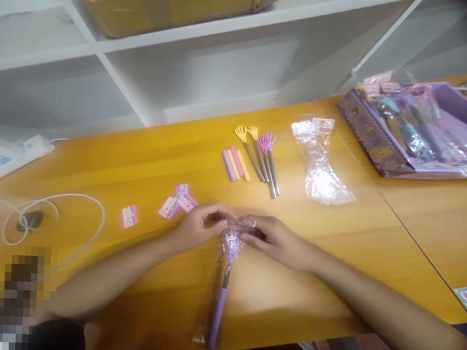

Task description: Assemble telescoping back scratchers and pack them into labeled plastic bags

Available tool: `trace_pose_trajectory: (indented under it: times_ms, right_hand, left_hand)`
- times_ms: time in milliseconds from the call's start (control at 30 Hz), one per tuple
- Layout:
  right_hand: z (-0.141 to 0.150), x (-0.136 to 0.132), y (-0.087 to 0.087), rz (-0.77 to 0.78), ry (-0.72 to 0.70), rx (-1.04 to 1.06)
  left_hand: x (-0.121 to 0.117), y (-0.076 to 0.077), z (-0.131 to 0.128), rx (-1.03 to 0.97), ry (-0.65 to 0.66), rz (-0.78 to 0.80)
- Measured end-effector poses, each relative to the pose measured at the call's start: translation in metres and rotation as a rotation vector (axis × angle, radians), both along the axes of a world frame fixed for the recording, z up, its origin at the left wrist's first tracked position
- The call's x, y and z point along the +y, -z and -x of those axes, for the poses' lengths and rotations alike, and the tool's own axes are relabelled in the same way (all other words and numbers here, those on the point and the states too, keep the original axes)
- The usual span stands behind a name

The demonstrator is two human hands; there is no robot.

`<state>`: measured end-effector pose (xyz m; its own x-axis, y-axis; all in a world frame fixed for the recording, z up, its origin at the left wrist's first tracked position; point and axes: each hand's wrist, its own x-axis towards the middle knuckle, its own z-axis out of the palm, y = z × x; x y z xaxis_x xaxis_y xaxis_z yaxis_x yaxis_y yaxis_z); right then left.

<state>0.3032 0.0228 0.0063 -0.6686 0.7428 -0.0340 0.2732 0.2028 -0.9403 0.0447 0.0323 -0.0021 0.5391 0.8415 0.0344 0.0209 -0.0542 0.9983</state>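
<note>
My left hand point(204, 224) and my right hand point(269, 237) are both closed on the top edge of a clear plastic bag point(225, 261), pinching it from either side. Inside that bag lies a purple back scratcher point(218, 310), its hand-shaped head near my fingers and its handle toward the table's front edge. Several pink cards point(178, 201) lie beyond my left hand, with a single card point(130, 216) farther left. Ahead are several coloured handle sleeves point(236, 164) beside yellow- and pink-headed scratcher rods point(266, 163). A pile of clear bags point(325, 173) rests to their right.
At the back right stands a purple display box point(376, 136) with several bagged items in it. White cable point(98, 211) loops across the left side near a power strip point(19, 157). White shelving point(222, 67) with a cardboard box point(166, 9) borders the table's back.
</note>
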Motion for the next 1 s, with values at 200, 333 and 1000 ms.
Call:
trace_pose_trajectory:
  times_ms: [200, 333, 1000]
  right_hand:
    - [-0.0008, -0.0006, -0.0001, 0.003, -0.018, -0.019]
    - [-0.0011, -0.0001, 0.0011, -0.007, -0.025, -0.025]
    - [-0.0007, -0.0048, 0.0068, -0.056, 0.066, -0.040]
  left_hand:
    - [0.0007, -0.0004, -0.0009, 0.034, -0.026, 0.025]
    - [0.0011, 0.0021, -0.0002, 0.069, -0.037, -0.001]
    - [-0.0041, 0.0021, -0.0052, -0.088, -0.193, 0.092]
